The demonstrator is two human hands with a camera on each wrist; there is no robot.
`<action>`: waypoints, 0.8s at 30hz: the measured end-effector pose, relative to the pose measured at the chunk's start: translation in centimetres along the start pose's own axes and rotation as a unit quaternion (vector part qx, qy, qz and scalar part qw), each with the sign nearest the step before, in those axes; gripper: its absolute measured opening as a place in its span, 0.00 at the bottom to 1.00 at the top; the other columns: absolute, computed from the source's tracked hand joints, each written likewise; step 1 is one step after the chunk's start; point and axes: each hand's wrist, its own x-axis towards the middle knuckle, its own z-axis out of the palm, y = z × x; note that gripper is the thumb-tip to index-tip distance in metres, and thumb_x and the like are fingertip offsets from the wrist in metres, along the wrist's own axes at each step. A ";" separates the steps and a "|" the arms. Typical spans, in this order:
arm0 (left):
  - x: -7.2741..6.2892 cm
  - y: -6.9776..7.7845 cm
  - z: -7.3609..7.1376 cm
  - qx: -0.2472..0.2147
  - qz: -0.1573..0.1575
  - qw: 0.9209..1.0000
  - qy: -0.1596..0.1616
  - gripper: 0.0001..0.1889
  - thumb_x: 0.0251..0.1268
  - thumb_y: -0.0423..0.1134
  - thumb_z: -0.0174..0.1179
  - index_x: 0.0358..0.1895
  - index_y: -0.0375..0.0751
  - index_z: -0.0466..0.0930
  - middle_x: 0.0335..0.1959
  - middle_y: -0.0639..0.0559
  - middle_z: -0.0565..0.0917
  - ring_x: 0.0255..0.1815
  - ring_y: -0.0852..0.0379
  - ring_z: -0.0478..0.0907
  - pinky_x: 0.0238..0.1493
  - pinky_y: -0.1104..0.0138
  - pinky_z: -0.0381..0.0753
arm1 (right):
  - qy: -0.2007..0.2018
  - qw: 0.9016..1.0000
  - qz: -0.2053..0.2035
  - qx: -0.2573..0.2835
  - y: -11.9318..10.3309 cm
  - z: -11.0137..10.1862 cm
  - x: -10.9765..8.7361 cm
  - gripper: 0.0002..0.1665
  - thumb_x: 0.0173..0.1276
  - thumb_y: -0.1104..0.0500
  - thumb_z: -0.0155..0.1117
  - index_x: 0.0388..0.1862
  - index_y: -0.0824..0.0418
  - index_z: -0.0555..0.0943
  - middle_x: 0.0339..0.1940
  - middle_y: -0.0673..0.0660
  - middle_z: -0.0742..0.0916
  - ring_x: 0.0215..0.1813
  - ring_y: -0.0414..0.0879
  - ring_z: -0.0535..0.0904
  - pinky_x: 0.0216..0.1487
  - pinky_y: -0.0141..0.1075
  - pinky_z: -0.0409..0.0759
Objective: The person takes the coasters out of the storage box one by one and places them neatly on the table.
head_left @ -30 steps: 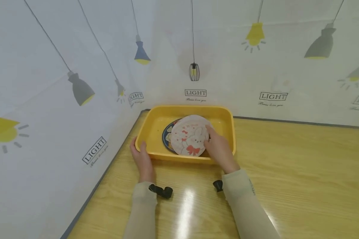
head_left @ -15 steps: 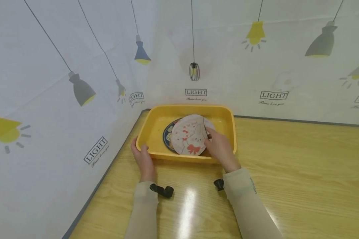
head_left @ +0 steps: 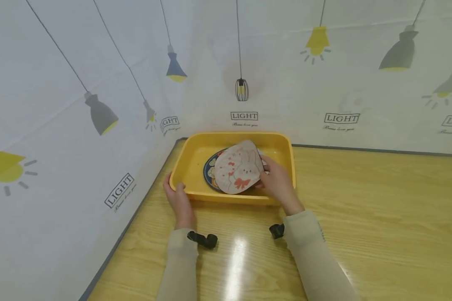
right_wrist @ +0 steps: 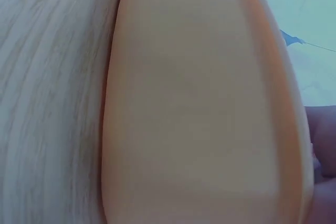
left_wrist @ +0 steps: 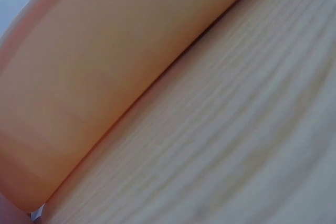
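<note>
Inside the yellow plastic tray (head_left: 218, 197), pinches the pale round rabbit-print mat (head_left: 236, 169) by its right edge with the nearer right hand (head_left: 280, 183).

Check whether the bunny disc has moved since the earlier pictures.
Yes: the bunny disc has its far edge closer to the back of the yellow tray.

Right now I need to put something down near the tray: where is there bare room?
The table is bare right of the tray and right sleeve, up to the wall. A smaller patch lies before the tray, between that sleeve and the left sleeve. Crowded: the tray's middle, with rabbit disc, blue disc and right hand.
</note>
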 end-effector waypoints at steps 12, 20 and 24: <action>0.0 0.0 0.0 -0.003 -0.010 1.000 -0.005 0.28 0.50 0.30 0.42 0.59 0.54 0.60 0.56 0.55 0.67 0.53 0.52 0.68 0.53 0.62 0.66 | 0.015 0.985 -0.001 0.174 0.7 -1.3 -0.3 0.28 0.66 0.66 0.49 0.65 0.52 0.63 0.50 0.65 0.78 0.31 0.55 0.81 0.36 0.48 0.78; -0.1 -0.1 -0.1 0.002 -0.007 1.000 -0.001 0.28 0.50 0.30 0.42 0.59 0.54 0.61 0.57 0.52 0.66 0.53 0.50 0.67 0.53 0.62 0.65 | 0.021 0.963 -0.005 0.267 0.8 -2.1 -0.6 0.30 0.66 0.63 0.50 0.67 0.53 0.60 0.53 0.64 0.76 0.35 0.53 0.80 0.38 0.46 0.78; -0.2 -0.1 0.1 0.005 -0.006 1.000 -0.003 0.28 0.51 0.30 0.41 0.59 0.53 0.61 0.57 0.52 0.66 0.53 0.50 0.67 0.53 0.62 0.65 | 0.034 0.961 -0.007 0.276 1.0 -2.8 -0.7 0.31 0.66 0.63 0.51 0.67 0.54 0.58 0.56 0.64 0.75 0.37 0.52 0.80 0.37 0.44 0.78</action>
